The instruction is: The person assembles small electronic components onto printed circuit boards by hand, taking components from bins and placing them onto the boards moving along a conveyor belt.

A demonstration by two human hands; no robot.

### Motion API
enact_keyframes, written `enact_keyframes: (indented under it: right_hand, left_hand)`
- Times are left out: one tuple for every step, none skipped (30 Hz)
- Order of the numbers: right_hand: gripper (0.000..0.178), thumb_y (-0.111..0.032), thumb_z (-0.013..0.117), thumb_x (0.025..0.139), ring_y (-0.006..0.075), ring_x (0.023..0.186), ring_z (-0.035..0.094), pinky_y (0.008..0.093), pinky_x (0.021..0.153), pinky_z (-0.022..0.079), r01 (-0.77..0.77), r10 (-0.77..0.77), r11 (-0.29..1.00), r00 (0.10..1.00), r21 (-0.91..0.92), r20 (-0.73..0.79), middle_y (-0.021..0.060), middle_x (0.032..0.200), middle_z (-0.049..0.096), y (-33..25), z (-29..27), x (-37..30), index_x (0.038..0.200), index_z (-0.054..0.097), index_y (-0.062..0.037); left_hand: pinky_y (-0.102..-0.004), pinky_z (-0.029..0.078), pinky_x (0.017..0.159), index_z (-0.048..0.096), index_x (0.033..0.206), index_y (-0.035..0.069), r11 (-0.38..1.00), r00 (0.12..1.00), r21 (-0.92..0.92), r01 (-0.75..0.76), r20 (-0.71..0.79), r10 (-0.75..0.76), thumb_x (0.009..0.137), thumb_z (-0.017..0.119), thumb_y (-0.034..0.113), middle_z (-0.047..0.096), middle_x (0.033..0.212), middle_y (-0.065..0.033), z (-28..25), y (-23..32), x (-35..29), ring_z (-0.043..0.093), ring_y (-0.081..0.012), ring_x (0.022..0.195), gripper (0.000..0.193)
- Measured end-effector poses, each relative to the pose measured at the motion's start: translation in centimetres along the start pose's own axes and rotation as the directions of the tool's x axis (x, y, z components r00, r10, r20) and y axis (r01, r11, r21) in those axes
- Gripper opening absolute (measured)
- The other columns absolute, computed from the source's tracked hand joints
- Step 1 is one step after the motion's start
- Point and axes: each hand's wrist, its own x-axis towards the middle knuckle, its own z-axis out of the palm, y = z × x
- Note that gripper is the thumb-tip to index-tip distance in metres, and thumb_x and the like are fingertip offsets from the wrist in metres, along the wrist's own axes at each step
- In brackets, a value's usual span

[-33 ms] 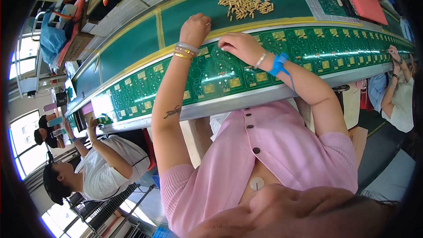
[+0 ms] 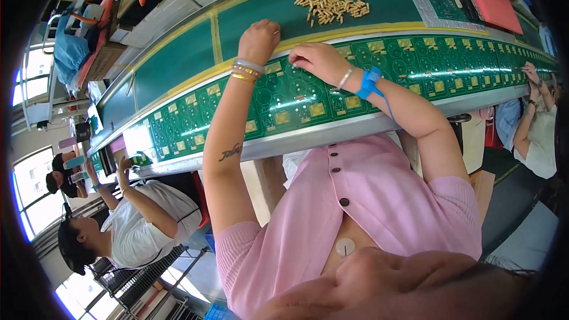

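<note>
A long row of green circuit boards point(image 2: 299, 106) lies in front of me on a metal-edged track. Over the far edge of the boards is my left hand point(image 2: 259, 41), fingers curled closed; what they hold, if anything, is hidden. Just to its right, my right hand point(image 2: 320, 63) bends low over a board with thumb and fingers drawn together in a pinch. Nothing nameable shows between those fingertips. Beyond both hands, a loose pile of small tan cylindrical components point(image 2: 332, 3) rests on the green work surface point(image 2: 255, 15).
A blue wrist strap point(image 2: 371, 84) with a cord circles my right wrist. At the far right lie a perforated grey strip point(image 2: 418, 1) and a red-pink board point(image 2: 489, 0). Co-workers sit along the line, one in white point(image 2: 151, 222) at left, another point(image 2: 533, 136) at right.
Both hands have shifted slightly to the left, the right hand a little more. The pile of components looks the same.
</note>
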Motion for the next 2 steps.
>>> enact_keyframes:
  right_hand:
    - [0.01,-0.008,0.059,0.078,0.026,0.076,0.059,0.0343,0.067,0.047,-0.016,0.015,1.0,0.999,0.023,0.041,0.0086,0.086,0.061,0.22,0.94,0.7,0.088,0.058,-0.0066]
    - [0.011,-0.008,0.059,0.078,0.0257,0.077,0.06,0.035,0.068,0.047,-0.029,0.026,0.999,0.996,0.04,0.087,0.0088,0.086,0.061,0.11,1.93,1.28,0.089,0.058,-0.0066]
  left_hand:
    - [-0.0355,0.049,0.07,0.064,0.08,0.01,0.999,0.999,-0.008,0.041,-0.01,-0.041,0.072,0.064,0.015,0.06,0.08,-0.009,-0.34,-0.49,-0.88,0.059,-0.0267,0.079,0.009]
    - [-0.035,0.048,0.069,0.064,0.081,0.009,0.996,0.996,-0.017,0.085,-0.025,-0.085,0.073,0.063,0.016,0.059,0.079,-0.0094,-0.6,-1.16,-1.82,0.059,-0.0266,0.078,0.011]
